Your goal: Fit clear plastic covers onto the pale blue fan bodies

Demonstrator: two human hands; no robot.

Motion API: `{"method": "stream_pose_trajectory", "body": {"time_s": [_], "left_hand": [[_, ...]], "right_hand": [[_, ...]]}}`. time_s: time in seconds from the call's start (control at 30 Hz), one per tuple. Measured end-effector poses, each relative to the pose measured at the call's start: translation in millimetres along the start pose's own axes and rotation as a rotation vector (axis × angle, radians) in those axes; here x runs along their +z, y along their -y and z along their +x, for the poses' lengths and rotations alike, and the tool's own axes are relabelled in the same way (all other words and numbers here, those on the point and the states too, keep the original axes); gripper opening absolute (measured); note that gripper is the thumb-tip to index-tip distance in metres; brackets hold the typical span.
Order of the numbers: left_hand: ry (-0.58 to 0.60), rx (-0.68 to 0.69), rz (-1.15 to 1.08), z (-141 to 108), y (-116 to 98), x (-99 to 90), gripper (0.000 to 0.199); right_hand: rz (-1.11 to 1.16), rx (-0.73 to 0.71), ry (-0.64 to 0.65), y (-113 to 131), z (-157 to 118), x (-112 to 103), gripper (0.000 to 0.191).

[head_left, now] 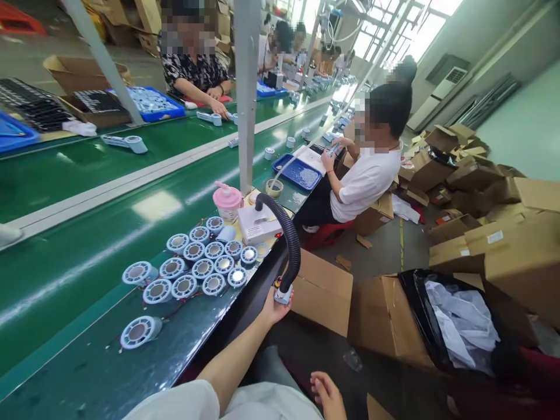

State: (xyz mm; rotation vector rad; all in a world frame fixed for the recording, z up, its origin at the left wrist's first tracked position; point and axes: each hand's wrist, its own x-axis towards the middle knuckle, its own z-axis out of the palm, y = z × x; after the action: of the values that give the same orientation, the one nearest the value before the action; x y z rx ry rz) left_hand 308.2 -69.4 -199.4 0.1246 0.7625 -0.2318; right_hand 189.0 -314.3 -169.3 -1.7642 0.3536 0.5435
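My left hand [275, 308] is closed around a small pale part [283, 296], whose exact kind I cannot make out. The lower end of a black corrugated hose [294, 248] meets or covers this part from above. The hose arches out from a white box [259, 226] at the bench edge, where a red light glows. Low in the view, my right hand [329, 395] hangs with loosely bent fingers and nothing visible in it. On the bench to the left, several light-blue round fan housings [202, 268] stand in rows, with one apart [139, 333] nearer me.
A pink-lidded cup [227, 198] and a tape roll [274, 187] stand behind the white box. The green conveyor [109, 256] runs alongside. A co-worker [371, 169] sits beyond, by a blue tray [297, 171]. Cardboard boxes [321, 286] crowd the floor to the right.
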Motion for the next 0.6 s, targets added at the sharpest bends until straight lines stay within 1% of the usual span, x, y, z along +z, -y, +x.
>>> {"method": "stream_pose_trajectory", "body": {"time_s": [0.07,0.13,0.2,0.3,0.4,0.5,0.6], "left_hand": [[-0.023,-0.027,0.018,-4,-3,-2.7,0.032],[-0.052,-0.054,0.057,-12,-6,-6.6,0.032],[-0.086,-0.071,0.108,-19,-8,-10.2,0.031],[-0.154,-0.082,0.196,-28,-9,-13.9,0.031],[-0.246,-0.064,0.289,-33,-10,-16.7,0.031],[-0.341,0.003,0.384,-38,-15,-20.4,0.033],[-0.423,0.103,0.483,-46,-22,-22.9,0.035]], "right_hand": [[0.029,0.035,0.011,11,20,2,0.049],[0.078,0.046,0.039,23,41,18,0.046],[0.147,0.046,0.074,37,62,45,0.041],[0.242,0.018,0.128,58,89,96,0.038],[0.272,-0.019,0.173,71,107,142,0.033],[0.261,-0.042,0.182,73,116,170,0.027],[0.246,-0.071,0.137,72,123,184,0.027]]}}
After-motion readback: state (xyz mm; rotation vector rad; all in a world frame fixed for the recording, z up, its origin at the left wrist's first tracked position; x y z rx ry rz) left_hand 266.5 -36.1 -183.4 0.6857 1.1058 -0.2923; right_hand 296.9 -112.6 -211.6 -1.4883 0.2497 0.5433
